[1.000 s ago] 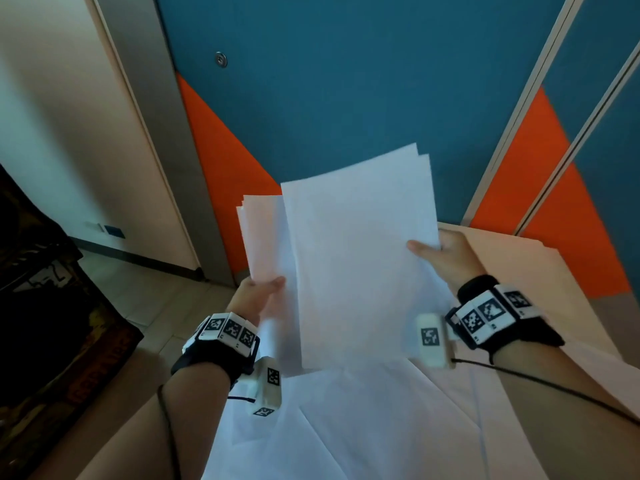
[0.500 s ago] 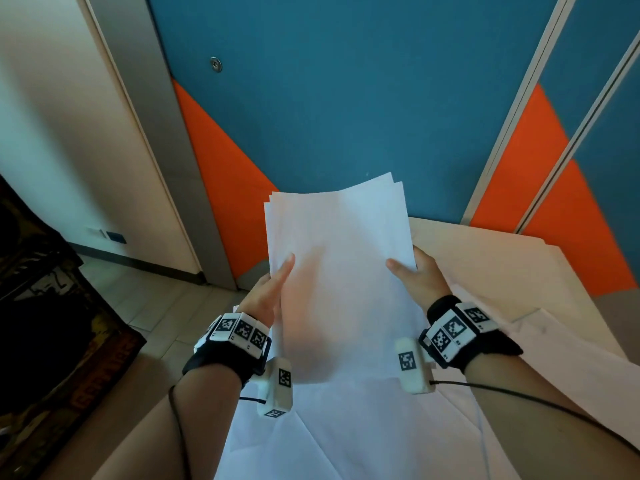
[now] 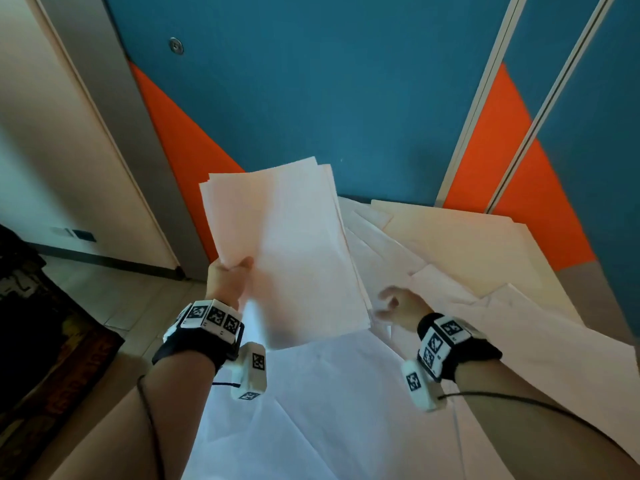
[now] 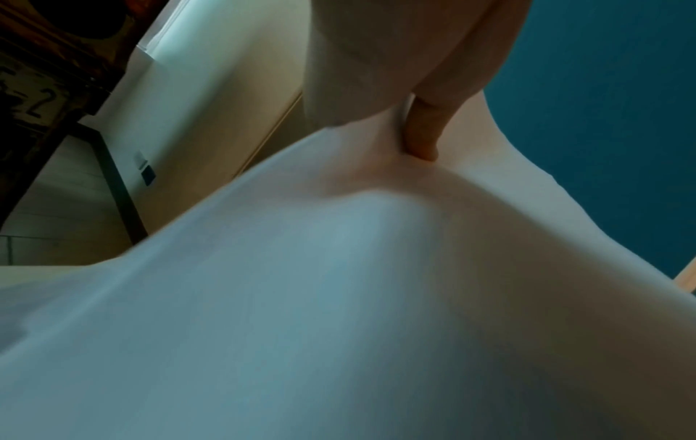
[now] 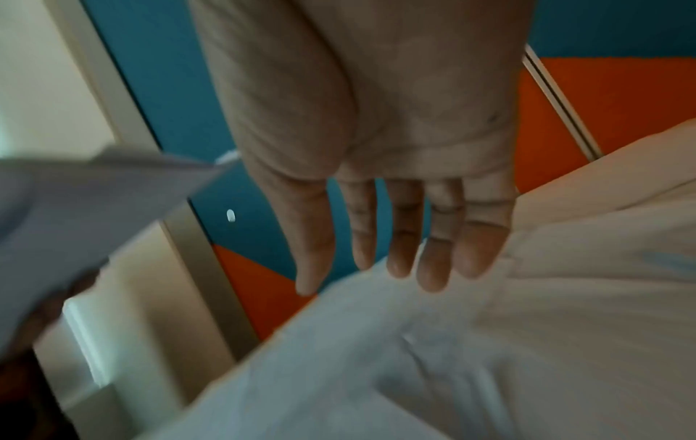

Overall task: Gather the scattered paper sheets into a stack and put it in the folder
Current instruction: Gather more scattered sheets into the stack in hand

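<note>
A stack of white paper sheets (image 3: 287, 244) is held up over the table, its top edges slightly fanned. My left hand (image 3: 228, 278) pinches its left edge, thumb on the front. In the left wrist view the paper stack (image 4: 339, 297) fills the frame, with one finger (image 4: 421, 131) pressed against it. My right hand (image 3: 398, 308) hovers free just right of the stack's lower corner, fingers straight and relaxed; in the right wrist view the right hand (image 5: 391, 268) holds nothing. More loose sheets (image 3: 346, 410) lie on the table below. A beige folder (image 3: 467, 244) lies at the back right.
The table's light surface (image 3: 86, 445) shows at the lower left, with the floor beyond its left edge. A teal and orange wall (image 3: 346, 98) stands right behind the table. A dark patterned object (image 3: 41, 341) sits on the left.
My right hand has let go of the stack and dropped to its right. The left hand alone now holds the sheets, which have tilted left and lowered.
</note>
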